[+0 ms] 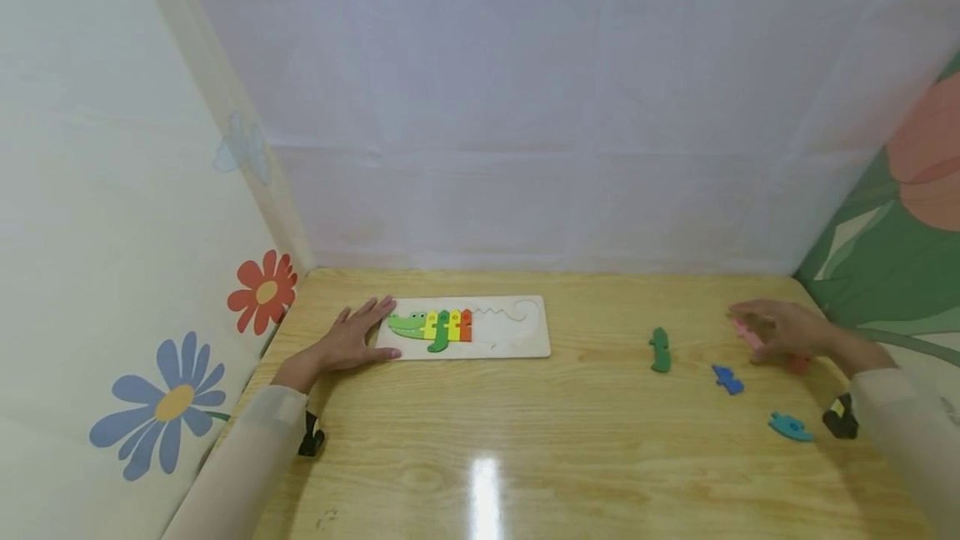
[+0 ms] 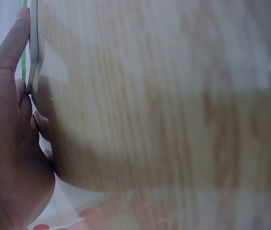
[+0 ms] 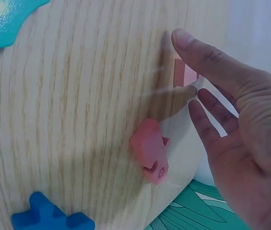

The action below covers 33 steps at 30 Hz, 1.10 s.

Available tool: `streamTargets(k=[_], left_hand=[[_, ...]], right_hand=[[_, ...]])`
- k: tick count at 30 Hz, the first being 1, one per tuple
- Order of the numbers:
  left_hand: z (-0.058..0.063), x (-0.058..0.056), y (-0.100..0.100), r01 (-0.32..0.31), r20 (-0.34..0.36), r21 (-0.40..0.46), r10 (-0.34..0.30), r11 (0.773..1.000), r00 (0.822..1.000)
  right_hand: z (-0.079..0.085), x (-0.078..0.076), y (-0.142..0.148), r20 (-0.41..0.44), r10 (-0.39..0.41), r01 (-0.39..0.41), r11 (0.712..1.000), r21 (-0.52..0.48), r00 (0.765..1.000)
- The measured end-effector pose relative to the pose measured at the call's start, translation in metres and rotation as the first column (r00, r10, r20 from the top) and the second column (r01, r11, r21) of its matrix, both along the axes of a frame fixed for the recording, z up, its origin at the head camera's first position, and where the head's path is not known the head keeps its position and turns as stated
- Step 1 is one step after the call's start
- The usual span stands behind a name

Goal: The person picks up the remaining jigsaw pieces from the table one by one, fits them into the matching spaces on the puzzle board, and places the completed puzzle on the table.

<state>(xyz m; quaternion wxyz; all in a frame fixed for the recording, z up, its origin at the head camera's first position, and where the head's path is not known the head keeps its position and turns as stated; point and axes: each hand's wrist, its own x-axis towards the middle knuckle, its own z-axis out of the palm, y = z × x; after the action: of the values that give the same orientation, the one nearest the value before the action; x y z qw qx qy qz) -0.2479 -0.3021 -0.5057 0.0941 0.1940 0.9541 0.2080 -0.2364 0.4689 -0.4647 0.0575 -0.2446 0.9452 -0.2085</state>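
Observation:
My left hand (image 1: 351, 340) rests at the left end of a pale wooden puzzle board (image 1: 517, 340), thumb near its lower edge and fingertips at its upper corner. In the board sits a crocodile's green head (image 1: 407, 326), followed by yellow, green and orange body pieces; the tail end shows bare wood. My right hand (image 1: 795, 330) hovers over a pink puzzle piece (image 1: 744, 332) at the far right, thumb and fingers spread apart around it. Partly hidden below the wrist lies a reddish piece (image 1: 799, 366). In the right wrist view, a pink block (image 3: 186, 73) shows between thumb and fingertips.
Loose on the wooden table (image 1: 420, 457) lie a dark green piece (image 1: 660, 350), a blue piece (image 1: 727, 379) and a teal piece (image 1: 791, 427). A white sheet (image 1: 465, 123) hangs behind the table, with flower-printed panels at both sides.

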Motion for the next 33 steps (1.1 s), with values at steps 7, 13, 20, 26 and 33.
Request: streamTargets(k=[7,13,20,26,33], left_hand=[[0.001,0.0,0.001,0.007,-0.007,0.004,-0.007,1.0,1.0],[0.002,0.001,0.001,0.017,-0.017,0.011,-0.017,1.0,1.0],[0.0,0.0,-0.001,0.015,-0.026,0.005,-0.015,1.0,1.0],[-0.001,0.0,-0.001,0.014,-0.028,0.009,-0.014,1.0,1.0],[-0.001,0.001,0.0,0.013,-0.024,0.02,-0.012,1.0,1.0]], right_hand=[[-0.008,0.002,0.003,-0.055,0.025,-0.029,0.998,-0.063,0.998],[-0.012,0.002,0.005,-0.096,0.054,-0.063,0.994,-0.089,0.994],[-0.011,0.002,0.0,-0.091,0.056,-0.065,0.993,-0.098,0.994],[-0.008,0.006,-0.003,-0.03,0.064,-0.068,0.987,-0.148,0.997],[-0.011,0.007,-0.002,-0.027,0.057,-0.061,0.985,-0.159,0.998]])
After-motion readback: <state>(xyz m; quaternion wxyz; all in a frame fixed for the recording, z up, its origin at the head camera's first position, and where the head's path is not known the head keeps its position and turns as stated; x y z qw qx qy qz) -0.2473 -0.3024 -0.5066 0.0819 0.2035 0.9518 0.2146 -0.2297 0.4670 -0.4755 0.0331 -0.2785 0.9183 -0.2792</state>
